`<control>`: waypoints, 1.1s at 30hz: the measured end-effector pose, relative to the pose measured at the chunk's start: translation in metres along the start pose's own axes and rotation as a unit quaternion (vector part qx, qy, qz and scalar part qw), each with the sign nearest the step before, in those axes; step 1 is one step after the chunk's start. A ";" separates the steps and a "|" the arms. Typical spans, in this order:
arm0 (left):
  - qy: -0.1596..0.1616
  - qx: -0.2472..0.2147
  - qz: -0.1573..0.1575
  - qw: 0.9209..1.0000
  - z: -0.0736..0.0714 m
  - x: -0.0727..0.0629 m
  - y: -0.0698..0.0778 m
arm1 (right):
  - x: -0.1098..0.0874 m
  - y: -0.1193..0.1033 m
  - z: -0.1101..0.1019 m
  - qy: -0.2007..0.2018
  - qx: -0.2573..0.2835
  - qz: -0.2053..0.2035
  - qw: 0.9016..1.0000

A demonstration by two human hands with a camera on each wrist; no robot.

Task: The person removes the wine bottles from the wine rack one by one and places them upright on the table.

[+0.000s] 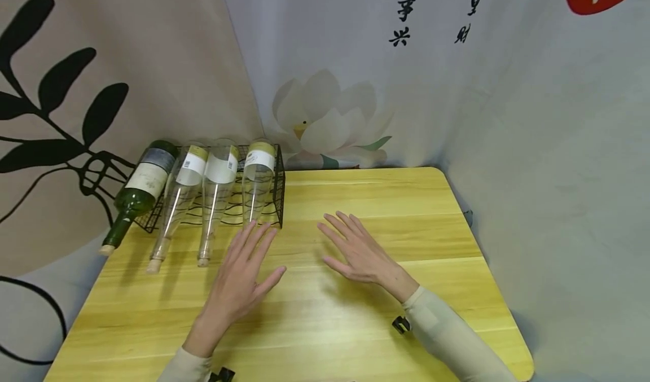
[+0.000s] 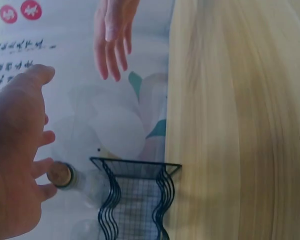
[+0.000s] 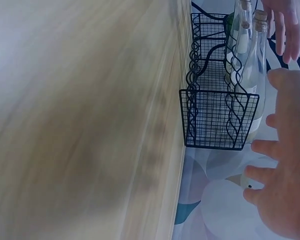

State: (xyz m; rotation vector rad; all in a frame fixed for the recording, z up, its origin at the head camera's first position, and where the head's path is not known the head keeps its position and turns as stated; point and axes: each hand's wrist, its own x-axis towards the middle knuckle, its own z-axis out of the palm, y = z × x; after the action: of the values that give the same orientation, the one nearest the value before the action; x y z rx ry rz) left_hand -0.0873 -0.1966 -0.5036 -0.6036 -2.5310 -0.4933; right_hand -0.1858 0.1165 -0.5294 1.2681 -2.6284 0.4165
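My left hand (image 1: pixel 237 286) hovers over the table with fingers spread and holds nothing. Its fingertips overlap the neck of the rightmost clear glass bottle (image 1: pixel 258 184) in the head view. In the left wrist view, that bottle's cork (image 2: pixel 60 175) appears beside the fingers. To the right, my right hand (image 1: pixel 363 255) is likewise spread above the wood, touching no object. A black wire wine rack (image 1: pixel 279 184) carries the bottles, necks toward me: a green bottle (image 1: pixel 133 202) at far left, then a clear bottle (image 1: pixel 175 201), another clear bottle (image 1: pixel 218 196) and the rightmost one.
The rack stands at the back left of a light wooden table (image 1: pixel 406 201). Behind it hangs a printed cloth (image 1: pixel 325 49) with a flower and lettering; a pale cloth (image 1: pixel 548 190) borders the right side. A black cable (image 1: pixel 51 297) curves at lower left.
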 end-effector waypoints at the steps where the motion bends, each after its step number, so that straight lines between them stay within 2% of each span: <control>1: 0.004 -0.004 -0.006 1.000 0.000 -0.001 -0.001 | 0.003 0.000 0.001 0.001 0.003 0.000 1.000; 4: 0.024 -0.006 -0.013 1.000 0.001 -0.003 -0.006 | 0.013 -0.001 0.005 -0.002 0.015 0.004 1.000; 8: 0.052 -0.002 -0.024 0.998 0.003 -0.005 -0.010 | 0.028 -0.002 0.009 -0.008 0.064 0.024 0.998; 13: 0.046 -0.027 -0.074 0.996 0.000 -0.006 -0.011 | 0.047 -0.004 0.016 -0.002 0.108 0.039 0.993; 15: 0.028 -0.046 -0.105 0.993 -0.003 -0.005 -0.011 | 0.054 -0.005 0.020 0.003 0.113 0.038 0.993; 20: -0.002 -0.094 -0.179 0.979 -0.009 0.000 -0.012 | 0.070 -0.010 0.027 0.009 0.130 0.036 0.991; 24: -0.011 -0.123 -0.226 0.966 -0.012 0.004 -0.012 | 0.084 -0.013 0.031 0.010 0.168 0.047 0.985; 28: -0.021 -0.143 -0.262 0.954 -0.015 0.005 -0.012 | 0.096 -0.017 0.034 0.001 0.205 0.066 0.976; 33: -0.044 -0.161 -0.289 0.943 -0.017 0.007 -0.014 | 0.107 -0.019 0.038 -0.009 0.252 0.099 0.963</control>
State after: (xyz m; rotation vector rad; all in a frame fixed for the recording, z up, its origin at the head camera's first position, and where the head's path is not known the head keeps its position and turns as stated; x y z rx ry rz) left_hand -0.0937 -0.2137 -0.4890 0.0367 -2.7138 -1.1238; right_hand -0.2387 0.0143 -0.5308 1.1259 -2.7734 1.1726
